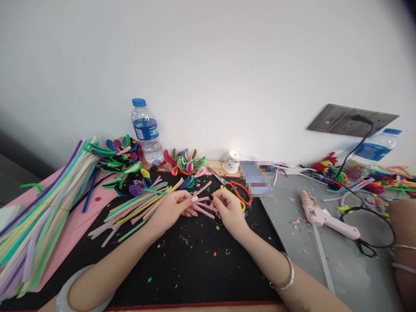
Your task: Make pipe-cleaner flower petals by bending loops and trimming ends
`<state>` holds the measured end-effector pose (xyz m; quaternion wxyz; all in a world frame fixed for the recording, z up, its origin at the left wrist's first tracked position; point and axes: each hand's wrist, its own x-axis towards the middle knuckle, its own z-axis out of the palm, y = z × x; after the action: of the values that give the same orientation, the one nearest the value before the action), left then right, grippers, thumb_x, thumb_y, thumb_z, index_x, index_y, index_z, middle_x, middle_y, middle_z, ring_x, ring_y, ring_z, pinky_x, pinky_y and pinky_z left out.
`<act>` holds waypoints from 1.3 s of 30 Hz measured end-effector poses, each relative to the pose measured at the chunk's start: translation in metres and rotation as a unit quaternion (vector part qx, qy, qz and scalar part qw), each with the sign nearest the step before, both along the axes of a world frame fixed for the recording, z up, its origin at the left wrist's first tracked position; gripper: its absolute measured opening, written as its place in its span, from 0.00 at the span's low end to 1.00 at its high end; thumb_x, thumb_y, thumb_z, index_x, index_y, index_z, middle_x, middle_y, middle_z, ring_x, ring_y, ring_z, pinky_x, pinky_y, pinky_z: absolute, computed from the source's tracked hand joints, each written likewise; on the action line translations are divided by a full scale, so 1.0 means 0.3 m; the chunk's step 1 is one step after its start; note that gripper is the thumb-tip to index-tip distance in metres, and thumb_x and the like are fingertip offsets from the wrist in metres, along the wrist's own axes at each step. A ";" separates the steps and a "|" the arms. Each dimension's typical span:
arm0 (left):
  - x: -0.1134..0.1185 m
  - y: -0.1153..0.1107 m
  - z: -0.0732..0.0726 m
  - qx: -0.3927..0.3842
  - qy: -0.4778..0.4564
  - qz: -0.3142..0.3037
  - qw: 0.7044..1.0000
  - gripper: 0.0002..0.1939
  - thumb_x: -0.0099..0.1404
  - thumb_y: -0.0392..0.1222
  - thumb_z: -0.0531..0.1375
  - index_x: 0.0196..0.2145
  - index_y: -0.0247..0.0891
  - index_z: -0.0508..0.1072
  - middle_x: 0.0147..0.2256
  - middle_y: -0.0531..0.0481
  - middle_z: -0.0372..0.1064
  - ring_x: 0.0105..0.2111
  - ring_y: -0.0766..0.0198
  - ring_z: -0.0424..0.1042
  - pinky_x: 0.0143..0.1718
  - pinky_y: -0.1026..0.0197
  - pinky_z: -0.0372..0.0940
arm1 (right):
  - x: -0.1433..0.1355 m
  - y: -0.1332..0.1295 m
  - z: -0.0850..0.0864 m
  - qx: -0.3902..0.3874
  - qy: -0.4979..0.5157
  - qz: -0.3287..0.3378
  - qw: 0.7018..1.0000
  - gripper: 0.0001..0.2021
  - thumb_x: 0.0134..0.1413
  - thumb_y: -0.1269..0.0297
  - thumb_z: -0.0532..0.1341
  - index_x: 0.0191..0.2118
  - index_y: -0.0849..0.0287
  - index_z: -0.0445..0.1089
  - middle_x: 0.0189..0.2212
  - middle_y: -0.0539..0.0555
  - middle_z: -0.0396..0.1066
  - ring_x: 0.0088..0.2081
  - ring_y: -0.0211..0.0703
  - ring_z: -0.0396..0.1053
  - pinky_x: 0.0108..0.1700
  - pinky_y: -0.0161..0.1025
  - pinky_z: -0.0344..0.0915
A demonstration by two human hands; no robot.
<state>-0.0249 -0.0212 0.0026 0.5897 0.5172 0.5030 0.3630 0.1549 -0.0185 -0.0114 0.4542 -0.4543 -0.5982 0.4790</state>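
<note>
Several short pink pipe cleaners (205,211) fan out between my two hands above the black mat. My left hand (177,206) pinches them at one side, thumb on top. On the other side the fingertips of my right hand (227,210) close on the pink strands. Just behind my right hand lie orange-handled scissors (238,193) with their blades pointing to the back left, beside a yellow handle (242,204) partly hidden by that hand. Left of my left hand, a loose pile of cut pastel pipe cleaners (136,210) rests on the mat.
A long pipe-cleaner bundle (48,216) lies at the left. Behind stand a water bottle (146,132), colourful pipe-cleaner flowers (186,162) and a lit candle cup (231,162). At right are a pink glue gun (328,221) with its black cord and another person's arm (404,234).
</note>
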 end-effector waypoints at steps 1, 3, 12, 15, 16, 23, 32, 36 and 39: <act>0.001 0.000 0.000 0.016 0.012 -0.007 1.000 0.14 0.59 0.49 0.57 0.26 0.35 0.67 0.24 0.51 0.71 0.25 0.65 0.72 0.30 0.64 0.65 | 0.000 0.001 0.002 -0.001 0.004 -0.002 1.000 0.09 0.53 0.60 0.56 0.27 0.58 0.62 0.19 0.46 0.61 0.18 0.32 0.56 0.20 0.31 0.53; 0.001 -0.001 0.001 0.058 0.034 -0.025 0.997 0.15 0.61 0.49 0.55 0.24 0.35 0.66 0.23 0.52 0.70 0.24 0.66 0.71 0.29 0.64 0.65 | 0.000 0.002 0.007 -0.005 0.014 -0.004 1.000 0.10 0.53 0.59 0.57 0.26 0.59 0.61 0.18 0.45 0.61 0.17 0.31 0.55 0.19 0.30 0.52; -0.009 -0.009 0.006 0.155 0.111 -0.051 0.980 0.15 0.64 0.47 0.51 0.22 0.38 0.63 0.20 0.56 0.65 0.23 0.65 0.67 0.29 0.63 0.62 | 0.006 0.020 0.009 -0.040 0.038 0.010 0.998 0.13 0.52 0.57 0.58 0.23 0.59 0.58 0.16 0.44 0.60 0.16 0.29 0.53 0.19 0.29 0.49; -0.011 -0.007 0.009 0.154 0.110 -0.049 0.981 0.15 0.64 0.47 0.51 0.22 0.38 0.62 0.20 0.56 0.64 0.22 0.65 0.66 0.29 0.63 0.61 | 0.012 0.025 0.009 -0.040 0.021 0.014 0.999 0.12 0.50 0.58 0.59 0.24 0.59 0.60 0.17 0.45 0.61 0.16 0.29 0.54 0.18 0.29 0.50; -0.011 -0.007 0.010 0.155 0.110 -0.049 0.981 0.15 0.64 0.48 0.51 0.22 0.38 0.62 0.20 0.56 0.64 0.22 0.65 0.66 0.29 0.63 0.61 | 0.014 0.025 0.011 -0.038 0.017 0.011 0.999 0.11 0.50 0.58 0.59 0.25 0.59 0.60 0.17 0.45 0.61 0.16 0.30 0.54 0.18 0.29 0.50; -0.018 -0.003 0.010 0.146 0.107 -0.048 0.982 0.16 0.63 0.49 0.51 0.22 0.38 0.61 0.19 0.56 0.64 0.22 0.66 0.66 0.29 0.64 0.60 | 0.013 0.021 0.020 -0.021 0.038 0.018 0.999 0.11 0.55 0.59 0.54 0.27 0.58 0.57 0.17 0.43 0.57 0.16 0.28 0.52 0.18 0.29 0.48; -0.019 0.006 0.009 0.088 0.022 -0.051 0.995 0.16 0.62 0.50 0.54 0.22 0.37 0.62 0.18 0.57 0.63 0.21 0.67 0.64 0.27 0.65 0.59 | 0.018 0.019 0.027 -0.003 0.044 0.041 0.998 0.11 0.57 0.61 0.53 0.27 0.59 0.57 0.18 0.43 0.55 0.17 0.28 0.51 0.20 0.29 0.48; -0.019 0.002 0.001 0.062 0.001 -0.062 0.996 0.17 0.61 0.50 0.54 0.21 0.37 0.62 0.18 0.56 0.63 0.20 0.68 0.64 0.26 0.66 0.59 | 0.020 0.017 0.031 -0.003 0.042 0.052 0.998 0.10 0.57 0.61 0.53 0.27 0.58 0.57 0.18 0.43 0.55 0.17 0.29 0.51 0.20 0.30 0.48; -0.019 0.001 -0.002 0.048 -0.009 -0.062 0.997 0.17 0.61 0.51 0.55 0.21 0.37 0.62 0.19 0.56 0.63 0.21 0.67 0.64 0.26 0.65 0.60 | 0.021 0.018 0.031 -0.006 0.039 0.053 0.998 0.10 0.56 0.61 0.53 0.27 0.58 0.57 0.18 0.43 0.55 0.18 0.29 0.51 0.20 0.30 0.47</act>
<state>-0.0307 -0.0209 0.0019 0.5898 0.5718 0.4467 0.3545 0.1612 -0.0130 -0.0020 0.4488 -0.4053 -0.6003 0.5234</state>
